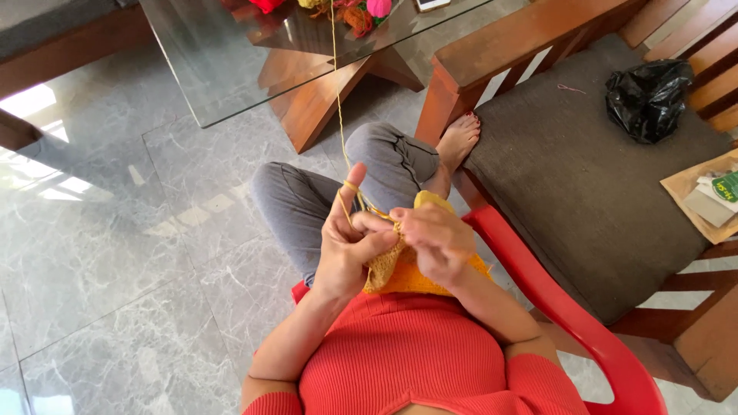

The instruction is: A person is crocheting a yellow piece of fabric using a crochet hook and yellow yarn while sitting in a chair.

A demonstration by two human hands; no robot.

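1. The left hand point(346, 246) has its grip closed on the yellow crochet piece point(403, 269), thumb pressed against it, while the index finger points up with the yellow yarn strand point(338, 100) looped over it.
2. The right hand point(434, 238) pinches the top edge of the same piece; whether it holds a hook cannot be told.
3. The piece sits in the lap, against the red top — both hands touching.
4. The strand rises to the glass surface point(231, 61).
5. A red plastic chair point(569, 307) stands beside a cushioned wooden chair point(576, 177) bearing a black bag point(646, 96).
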